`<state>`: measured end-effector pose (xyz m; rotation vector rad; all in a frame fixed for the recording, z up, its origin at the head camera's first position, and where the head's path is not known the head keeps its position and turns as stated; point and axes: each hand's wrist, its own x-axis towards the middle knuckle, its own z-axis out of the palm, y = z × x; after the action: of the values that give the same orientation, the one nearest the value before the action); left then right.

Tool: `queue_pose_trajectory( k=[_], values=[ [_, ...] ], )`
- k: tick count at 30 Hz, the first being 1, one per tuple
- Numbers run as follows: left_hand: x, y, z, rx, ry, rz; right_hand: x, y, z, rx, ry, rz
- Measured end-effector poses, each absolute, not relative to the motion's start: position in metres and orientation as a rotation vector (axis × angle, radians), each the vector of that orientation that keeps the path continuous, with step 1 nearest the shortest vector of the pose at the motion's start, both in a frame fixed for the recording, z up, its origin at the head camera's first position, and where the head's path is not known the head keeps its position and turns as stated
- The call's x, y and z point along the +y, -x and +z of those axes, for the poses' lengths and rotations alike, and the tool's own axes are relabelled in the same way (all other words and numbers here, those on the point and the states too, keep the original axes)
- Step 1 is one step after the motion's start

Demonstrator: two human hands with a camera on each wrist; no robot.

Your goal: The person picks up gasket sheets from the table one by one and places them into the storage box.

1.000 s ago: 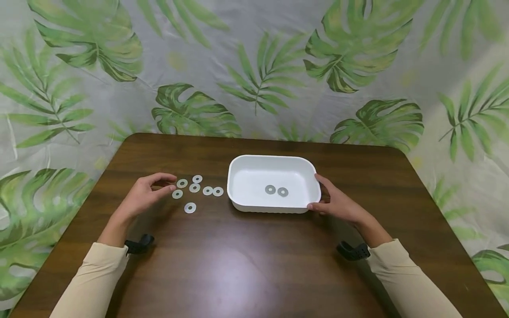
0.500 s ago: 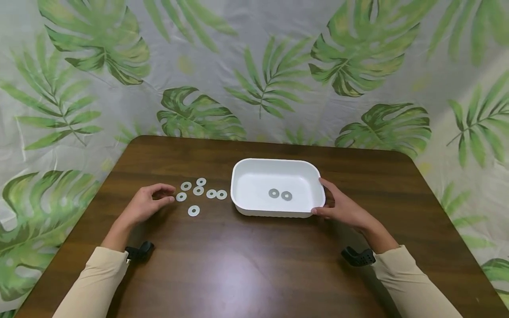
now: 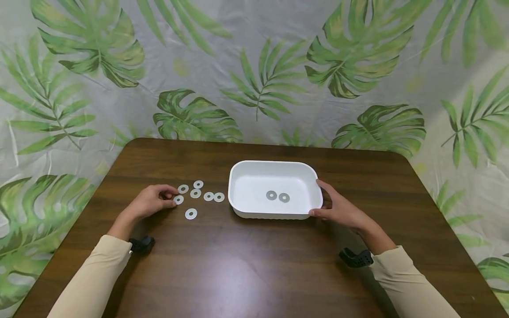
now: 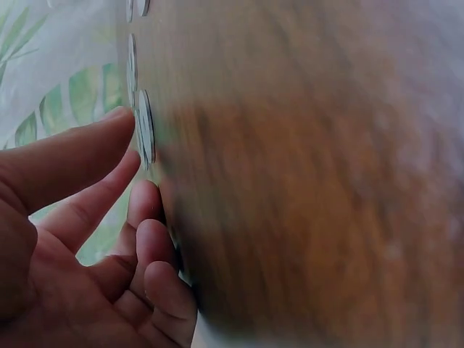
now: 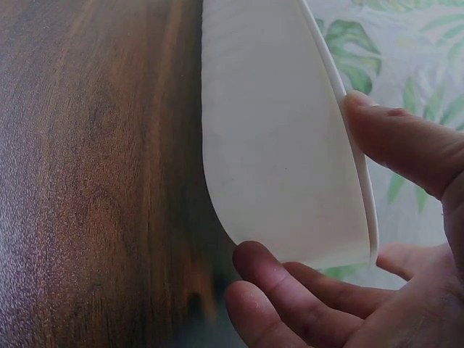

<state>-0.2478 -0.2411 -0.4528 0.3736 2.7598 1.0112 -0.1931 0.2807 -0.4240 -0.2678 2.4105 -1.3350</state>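
Several flat metal washers (image 3: 191,213) lie loosely grouped on the brown table, left of a white plastic bin (image 3: 274,216). Two more grey washers (image 3: 271,195) rest on the bin's floor. My left hand (image 3: 152,201) is at the group's left edge, its thumb and index fingertip beside the nearest washer (image 3: 178,200). In the left wrist view, thumb and index stay apart near the washers (image 4: 146,129), while the other fingers are bent. My right hand (image 3: 339,210) grips the bin's right end, thumb on the rim (image 5: 346,109) and fingers against the outer wall.
The wooden table (image 3: 222,265) has rounded far corners. Behind it hangs a leaf-patterned cloth (image 3: 254,66). Dark straps (image 3: 142,244) are on both wrists, below light sleeves (image 3: 93,274).
My left hand has moved slightly right, up to the nearest washer. My right hand keeps its grip on the bin. The head view shifts a little.
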Motion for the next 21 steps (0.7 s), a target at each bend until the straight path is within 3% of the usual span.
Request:
queue_pose_trajectory(
  k=[21],
  values=[
    [-0.23,0.255,-0.449,2.774,-0.387,0.829,0.281,0.193,-0.425,2.402,0.256,-1.347]
  ],
)
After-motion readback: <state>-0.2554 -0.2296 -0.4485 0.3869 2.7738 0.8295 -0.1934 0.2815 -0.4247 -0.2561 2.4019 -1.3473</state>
